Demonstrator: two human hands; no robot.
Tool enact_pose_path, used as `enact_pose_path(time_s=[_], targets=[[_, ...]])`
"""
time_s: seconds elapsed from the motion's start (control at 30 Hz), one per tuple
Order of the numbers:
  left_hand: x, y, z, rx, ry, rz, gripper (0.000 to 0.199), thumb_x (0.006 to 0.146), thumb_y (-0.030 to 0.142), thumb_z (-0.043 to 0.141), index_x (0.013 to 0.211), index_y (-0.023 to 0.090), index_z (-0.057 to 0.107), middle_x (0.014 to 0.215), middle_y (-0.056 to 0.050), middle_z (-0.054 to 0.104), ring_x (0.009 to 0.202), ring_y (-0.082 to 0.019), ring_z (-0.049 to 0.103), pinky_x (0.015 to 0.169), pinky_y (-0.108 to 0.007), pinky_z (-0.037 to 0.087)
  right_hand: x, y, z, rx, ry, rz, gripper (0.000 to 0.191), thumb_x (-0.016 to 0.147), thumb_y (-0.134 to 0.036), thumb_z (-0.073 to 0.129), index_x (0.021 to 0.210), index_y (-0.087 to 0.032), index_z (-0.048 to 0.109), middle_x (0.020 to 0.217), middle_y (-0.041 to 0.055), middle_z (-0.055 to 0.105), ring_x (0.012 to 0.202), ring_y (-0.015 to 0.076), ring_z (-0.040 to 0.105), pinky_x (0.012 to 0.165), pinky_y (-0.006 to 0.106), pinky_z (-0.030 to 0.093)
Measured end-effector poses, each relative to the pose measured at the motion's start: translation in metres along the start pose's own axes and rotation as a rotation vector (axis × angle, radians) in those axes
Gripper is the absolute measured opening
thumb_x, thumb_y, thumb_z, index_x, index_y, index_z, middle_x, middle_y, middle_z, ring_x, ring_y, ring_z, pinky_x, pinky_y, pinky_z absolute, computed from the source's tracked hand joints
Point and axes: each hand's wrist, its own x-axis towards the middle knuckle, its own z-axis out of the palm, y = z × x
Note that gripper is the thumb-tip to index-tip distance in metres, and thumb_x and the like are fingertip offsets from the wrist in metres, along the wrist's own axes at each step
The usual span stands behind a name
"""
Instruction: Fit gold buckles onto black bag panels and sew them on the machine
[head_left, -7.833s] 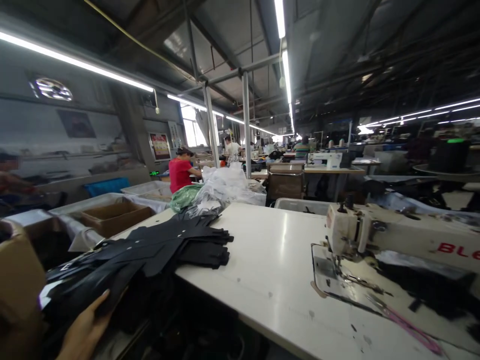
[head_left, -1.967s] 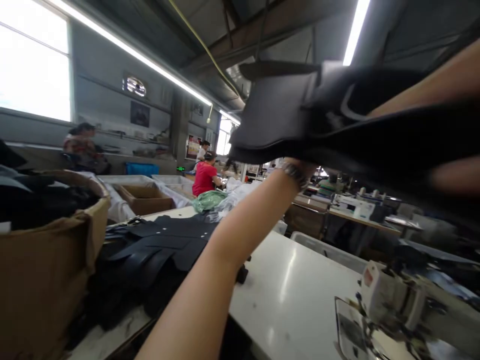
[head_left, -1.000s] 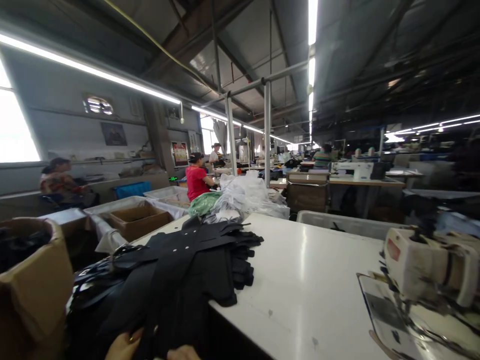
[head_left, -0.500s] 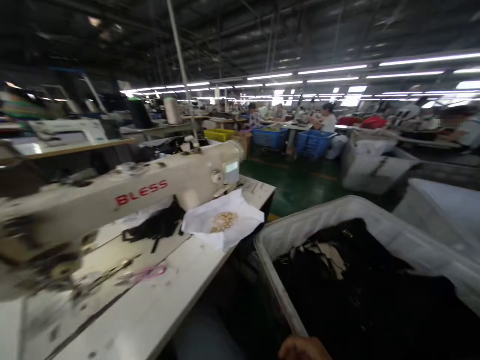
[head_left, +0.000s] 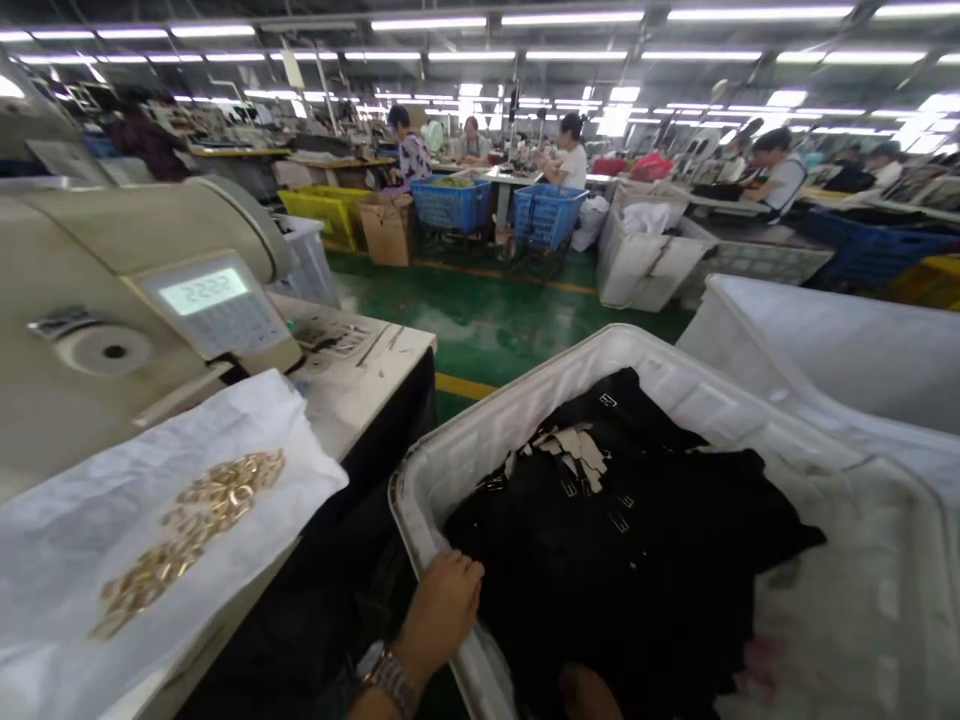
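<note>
My left hand point(head_left: 446, 605), with a metal watch at the wrist, is closed over the near left rim of a white plastic bin point(head_left: 517, 425). Its fingers curl inward beside black fabric point(head_left: 675, 540) heaped in the bin. Only a blurred part of my right hand point(head_left: 589, 692) shows at the bottom edge, against the black fabric; its fingers cannot be made out. Several small metal buckles point(head_left: 618, 521) and some beige scraps point(head_left: 574, 445) lie on the fabric.
At left, gold-coloured metal pieces point(head_left: 191, 525) lie on white paper point(head_left: 300, 450) beside a sewing machine point(head_left: 97, 260) with a lit display. A second white bin point(head_left: 832, 340) stands at right. Beyond the green floor point(head_left: 375, 300) are blue baskets point(head_left: 546, 215) and people seated at work tables.
The view has swung right and closer to the white bin, and the sewing machine has shifted left. My left hand now shows on the bin's rim, with part of my right hand at the bottom.
</note>
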Motion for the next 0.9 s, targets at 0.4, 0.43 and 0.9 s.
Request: enact_pose_path(time_s=[0.4, 0.43, 0.9], targets=[[0.023, -0.024, 0.03, 0.015, 0.125, -0.027, 0.013, 0.061, 0.01, 0.047, 0.065, 0.019, 0.055, 0.063, -0.002, 0.056, 0.064, -0.016, 0.049, 0.064, -0.03, 0.035, 0.202, -0.017, 0.016, -0.429, 0.054, -0.318, 0.034, 0.083, -0.021, 0.05, 0.116, -0.018, 0.045, 0.131, 0.0081, 0.035, 0.119, 0.0261, 0.032, 0.096, 0.052, 0.025], [0.023, -0.027, 0.034, 0.028, 0.138, -0.014, 0.014, 0.059, 0.009, 0.048, 0.066, 0.019, 0.055, 0.062, -0.001, 0.056, 0.063, -0.016, 0.049, 0.063, -0.029, 0.035, 0.212, -0.016, 0.018, -0.446, 0.051, -0.353, 0.034, 0.083, -0.021, 0.05, 0.117, -0.018, 0.045, 0.131, 0.0079, 0.034, 0.119, 0.0261, 0.031, 0.096, 0.052, 0.024], [0.025, -0.041, 0.052, 0.138, 0.23, 0.077, 0.009, 0.053, 0.013, 0.053, 0.057, 0.02, 0.048, 0.05, 0.003, 0.049, 0.051, -0.013, 0.041, 0.048, -0.028, 0.022, 0.254, -0.032, 0.039, -0.374, -0.076, -0.627, 0.023, 0.083, -0.028, 0.05, 0.104, -0.016, 0.052, 0.111, 0.0066, 0.052, 0.099, 0.0201, 0.05, 0.084, 0.043, 0.04]])
